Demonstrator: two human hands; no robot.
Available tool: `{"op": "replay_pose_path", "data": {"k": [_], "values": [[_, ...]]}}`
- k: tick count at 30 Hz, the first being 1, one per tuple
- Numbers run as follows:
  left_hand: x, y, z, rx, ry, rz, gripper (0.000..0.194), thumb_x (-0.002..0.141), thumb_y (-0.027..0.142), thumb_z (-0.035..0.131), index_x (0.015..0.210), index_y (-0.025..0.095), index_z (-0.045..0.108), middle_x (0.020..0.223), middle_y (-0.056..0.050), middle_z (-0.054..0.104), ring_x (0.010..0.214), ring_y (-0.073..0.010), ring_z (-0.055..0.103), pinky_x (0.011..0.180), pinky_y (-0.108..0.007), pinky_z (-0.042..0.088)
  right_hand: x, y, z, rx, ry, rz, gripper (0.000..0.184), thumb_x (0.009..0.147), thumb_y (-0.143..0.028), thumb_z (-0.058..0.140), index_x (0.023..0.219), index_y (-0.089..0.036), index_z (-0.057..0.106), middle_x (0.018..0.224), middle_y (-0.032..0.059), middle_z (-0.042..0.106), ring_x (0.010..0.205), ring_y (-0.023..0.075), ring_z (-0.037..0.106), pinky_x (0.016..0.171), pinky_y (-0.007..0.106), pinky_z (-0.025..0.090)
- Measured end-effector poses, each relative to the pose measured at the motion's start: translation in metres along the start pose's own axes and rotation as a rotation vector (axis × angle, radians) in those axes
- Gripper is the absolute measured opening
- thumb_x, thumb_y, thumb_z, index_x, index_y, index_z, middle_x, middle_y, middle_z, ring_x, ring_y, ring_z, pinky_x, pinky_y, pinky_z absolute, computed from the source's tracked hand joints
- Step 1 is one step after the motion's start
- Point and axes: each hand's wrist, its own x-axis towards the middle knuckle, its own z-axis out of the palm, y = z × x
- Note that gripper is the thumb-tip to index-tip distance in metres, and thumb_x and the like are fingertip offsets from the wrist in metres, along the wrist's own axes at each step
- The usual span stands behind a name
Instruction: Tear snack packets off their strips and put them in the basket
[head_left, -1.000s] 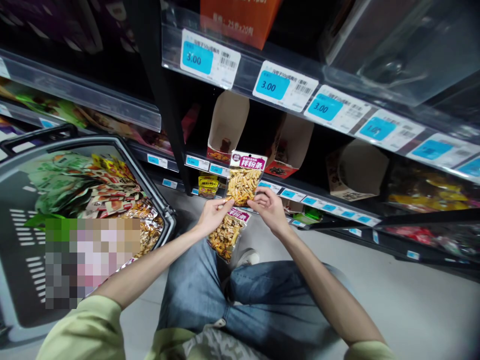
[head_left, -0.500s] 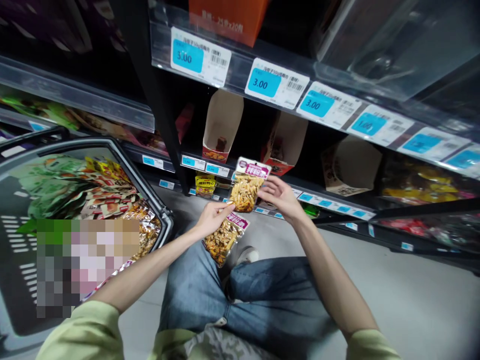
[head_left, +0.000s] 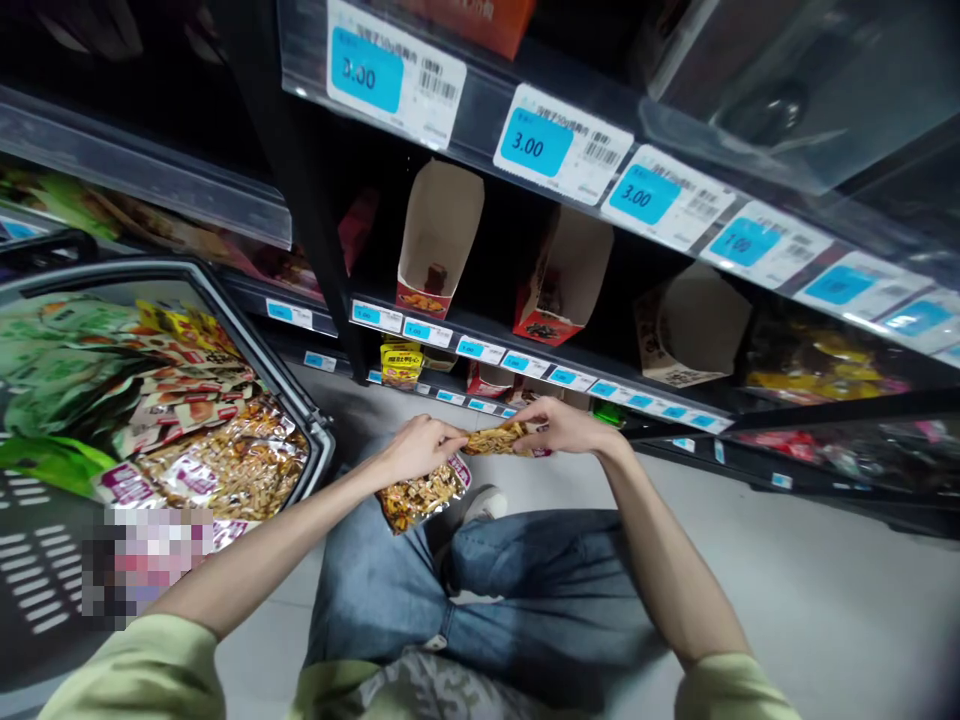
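Observation:
A clear snack packet (head_left: 495, 438) with brown strips inside is stretched level between my two hands above my knees. My left hand (head_left: 421, 447) pinches its left end, fingers closed. At the other end, my right hand (head_left: 564, 427) grips the purple-and-white header, which is mostly hidden by the fingers. Just under my left hand is a second snack packet (head_left: 421, 498) of the same look, tilted in front of my left knee; whether the left fingers also hold it is hidden.
To the left stands a grey shopping basket (head_left: 324, 440) with green, yellow, red-white and clear packets inside. Ahead are shelves with blue price tags (head_left: 534, 145), opened cardboard boxes (head_left: 441, 235) and a yellow packet (head_left: 401, 362) low down. A shelf upright (head_left: 300, 170) rises behind the basket.
The upper packet has gone from upright, facing me, to tipped nearly flat. My right hand has lowered and closed around its header end. The lower packet has shifted slightly left, along with my left hand.

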Motion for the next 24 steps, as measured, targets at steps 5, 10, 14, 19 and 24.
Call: {"op": "replay_pose_path", "data": {"k": [5,10,14,19,24], "values": [[0.002,0.003,-0.001,-0.041,-0.029,-0.039,0.040,0.094,0.042,0.042,0.105,0.022,0.075,0.070,-0.004,0.071,0.055,-0.0135,0.055,0.057,-0.024,0.032,-0.001,0.013,-0.009,0.008,0.014,0.078,0.028,0.078,-0.039,0.069,0.087,-0.012,0.072,0.074,0.0024,0.064,0.066,0.0143,0.054,0.058,0.022,0.040],[0.000,0.003,0.000,-0.019,-0.062,-0.055,0.044,0.097,0.041,0.035,0.096,0.020,0.074,0.072,-0.004,0.071,0.064,-0.0164,0.062,0.061,-0.024,0.037,-0.008,0.021,-0.018,-0.197,0.074,0.177,0.024,0.083,-0.023,0.057,0.061,-0.014,0.058,0.056,-0.0014,0.052,0.054,0.0106,0.045,0.054,0.022,0.032],[-0.002,-0.002,0.002,0.092,-0.053,-0.053,0.039,0.097,0.039,0.037,0.099,0.023,0.073,0.082,-0.006,0.074,0.076,-0.0187,0.068,0.070,-0.024,0.043,-0.028,0.023,-0.023,-0.592,0.200,0.346,0.022,0.076,-0.003,0.048,0.059,-0.016,0.053,0.054,-0.0016,0.049,0.054,0.0106,0.043,0.056,0.023,0.028],[-0.003,-0.005,0.006,0.432,-0.080,0.022,0.038,0.097,0.031,0.037,0.095,0.015,0.071,0.078,-0.015,0.071,0.075,-0.0259,0.069,0.067,-0.032,0.045,-0.050,0.032,-0.026,-0.813,0.280,0.473,0.023,0.078,-0.002,0.049,0.068,-0.016,0.063,0.062,0.0039,0.058,0.061,0.0158,0.052,0.059,0.026,0.031],[-0.004,-0.007,0.009,0.579,-0.136,0.126,0.029,0.093,0.018,0.042,0.087,0.010,0.069,0.075,-0.017,0.069,0.074,-0.0289,0.070,0.061,-0.032,0.044,-0.050,0.043,-0.013,-1.013,0.436,0.611,0.025,0.088,-0.012,0.048,0.098,-0.018,0.070,0.074,0.0105,0.067,0.072,0.0255,0.062,0.067,0.030,0.038]]}}
